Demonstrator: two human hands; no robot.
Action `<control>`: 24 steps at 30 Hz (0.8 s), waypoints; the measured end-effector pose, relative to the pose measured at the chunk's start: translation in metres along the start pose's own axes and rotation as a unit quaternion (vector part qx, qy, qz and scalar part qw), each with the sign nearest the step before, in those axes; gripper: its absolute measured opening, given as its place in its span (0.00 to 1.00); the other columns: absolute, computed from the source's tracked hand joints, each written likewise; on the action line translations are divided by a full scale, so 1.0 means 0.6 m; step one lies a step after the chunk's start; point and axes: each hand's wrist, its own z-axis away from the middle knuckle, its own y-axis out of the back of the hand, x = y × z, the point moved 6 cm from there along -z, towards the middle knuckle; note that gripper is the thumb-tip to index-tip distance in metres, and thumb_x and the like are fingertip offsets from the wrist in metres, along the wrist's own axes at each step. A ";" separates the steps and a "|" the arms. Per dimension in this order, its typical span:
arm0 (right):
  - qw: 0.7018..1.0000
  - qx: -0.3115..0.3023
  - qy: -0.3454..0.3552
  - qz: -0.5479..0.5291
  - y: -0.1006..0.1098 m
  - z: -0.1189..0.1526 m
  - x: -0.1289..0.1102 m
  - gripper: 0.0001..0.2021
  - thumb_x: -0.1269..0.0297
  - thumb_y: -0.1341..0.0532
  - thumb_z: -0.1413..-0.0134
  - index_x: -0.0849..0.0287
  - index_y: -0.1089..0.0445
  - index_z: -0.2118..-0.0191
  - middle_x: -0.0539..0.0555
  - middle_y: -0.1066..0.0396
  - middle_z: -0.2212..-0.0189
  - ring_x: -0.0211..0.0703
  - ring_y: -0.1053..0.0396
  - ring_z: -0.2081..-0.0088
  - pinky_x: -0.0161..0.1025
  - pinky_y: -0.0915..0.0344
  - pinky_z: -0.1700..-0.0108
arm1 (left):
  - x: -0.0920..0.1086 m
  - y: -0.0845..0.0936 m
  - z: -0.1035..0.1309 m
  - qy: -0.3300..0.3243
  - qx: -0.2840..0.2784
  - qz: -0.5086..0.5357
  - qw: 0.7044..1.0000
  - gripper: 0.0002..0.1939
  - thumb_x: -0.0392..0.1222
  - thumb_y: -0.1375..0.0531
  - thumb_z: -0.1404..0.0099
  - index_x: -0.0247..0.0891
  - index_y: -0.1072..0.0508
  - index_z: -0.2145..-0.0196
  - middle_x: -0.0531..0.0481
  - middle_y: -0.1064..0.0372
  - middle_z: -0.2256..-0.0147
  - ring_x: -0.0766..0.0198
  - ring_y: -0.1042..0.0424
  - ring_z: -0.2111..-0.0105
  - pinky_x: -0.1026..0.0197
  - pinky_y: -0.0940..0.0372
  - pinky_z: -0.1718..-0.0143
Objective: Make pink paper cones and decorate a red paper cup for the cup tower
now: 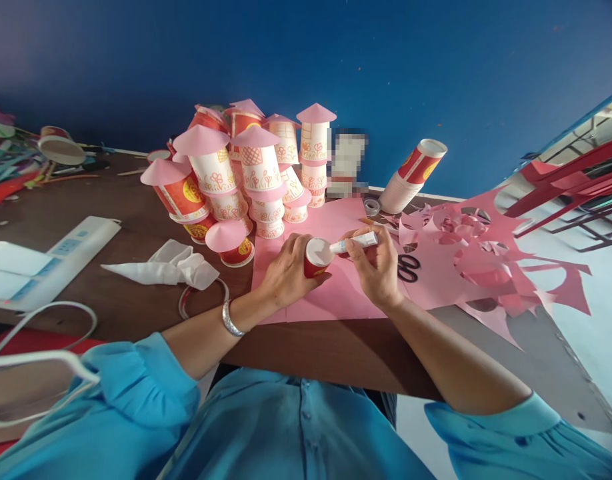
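Note:
My left hand (289,270) is wrapped around a small red paper cup (317,269), its pale round end facing up. My right hand (377,270) grips a white glue tube (359,243) with blue print, its narrow tip at the edge of the cup's pale end. Both hands are over sheets of pink paper (331,300) on the brown table. To the left stand several paper-cup towers (259,170) with pink cone roofs, some red and gold, others white with drawn flowers. A short red cup with a pink roof (229,241) is closest to my left hand.
Black-handled scissors (409,268) lie right of my right hand, beside pink paper scraps (481,267). Behind are a tape roll (371,207) and a leaning cup stack (411,177). Leftward are crumpled white material (171,265) and a power strip (61,257). A blue wall (306,53) rises behind.

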 end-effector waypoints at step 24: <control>0.988 0.010 0.048 0.144 0.006 -0.006 -0.026 0.08 0.59 0.36 0.38 0.53 0.36 0.61 0.50 0.23 0.67 0.39 0.25 0.70 0.34 0.31 0.74 | 0.001 -0.002 -0.001 -0.013 0.007 -0.002 1.000 0.33 0.51 0.29 0.41 0.42 0.39 0.44 0.40 0.34 0.44 0.45 0.29 0.45 0.50 0.26 0.63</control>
